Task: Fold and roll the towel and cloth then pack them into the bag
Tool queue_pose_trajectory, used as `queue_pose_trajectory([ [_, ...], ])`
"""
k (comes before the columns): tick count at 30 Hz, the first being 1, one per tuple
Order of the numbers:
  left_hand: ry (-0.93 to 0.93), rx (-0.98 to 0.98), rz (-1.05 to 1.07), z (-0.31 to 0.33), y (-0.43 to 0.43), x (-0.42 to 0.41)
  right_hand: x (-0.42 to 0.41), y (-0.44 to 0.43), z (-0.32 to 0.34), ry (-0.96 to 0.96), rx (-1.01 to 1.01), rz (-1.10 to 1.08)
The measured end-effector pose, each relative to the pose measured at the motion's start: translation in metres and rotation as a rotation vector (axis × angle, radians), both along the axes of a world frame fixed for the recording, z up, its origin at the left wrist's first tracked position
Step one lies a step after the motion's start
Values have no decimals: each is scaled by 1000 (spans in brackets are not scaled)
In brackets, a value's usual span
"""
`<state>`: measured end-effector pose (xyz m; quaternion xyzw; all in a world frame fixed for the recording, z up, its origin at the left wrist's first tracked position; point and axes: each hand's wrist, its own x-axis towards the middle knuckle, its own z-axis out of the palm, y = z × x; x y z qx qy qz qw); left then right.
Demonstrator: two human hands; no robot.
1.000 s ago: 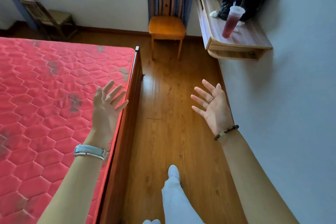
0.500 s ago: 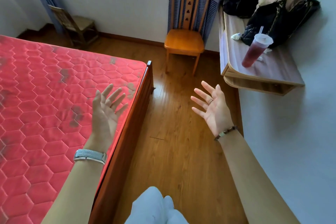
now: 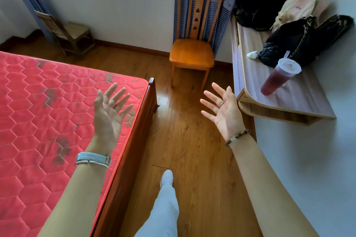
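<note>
My left hand (image 3: 109, 113) is raised over the corner of the red mattress (image 3: 38, 117), palm up, fingers spread, holding nothing. My right hand (image 3: 223, 111) is raised over the wooden floor near the shelf, palm up and empty too. On the wall shelf (image 3: 300, 100) at the right lie a black backpack (image 3: 258, 0), a pale pink bag (image 3: 296, 7) and a black quilted bag with a chain (image 3: 300, 40). No towel or cloth is visible.
A cup of red drink with a straw (image 3: 277, 77) stands on the shelf near its front. An orange wooden chair (image 3: 192, 52) stands against the far wall. A small dark chair (image 3: 67, 32) is at the back left. My leg and shoe (image 3: 166, 179) are on the floor.
The view has tilted up and moved forward, bringing the chair, shelf and bags closer. Both hands stay raised and open. My foot has stepped forward.
</note>
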<state>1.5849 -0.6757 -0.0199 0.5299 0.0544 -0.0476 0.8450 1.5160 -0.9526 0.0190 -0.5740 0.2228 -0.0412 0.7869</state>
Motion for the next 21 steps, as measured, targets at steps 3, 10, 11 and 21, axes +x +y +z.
queue_pose_trajectory([
  [3,-3,-4,-16,-1,-9,36,37,-6,1,-3,-1,1],
  [10,-6,23,-42,10,-29,133,137,-21,11,-17,-21,-7],
  [11,-10,27,-46,11,-31,145,148,-24,11,-17,-17,-8],
  [21,-8,21,4,11,-45,230,247,-42,11,-14,-6,38],
])
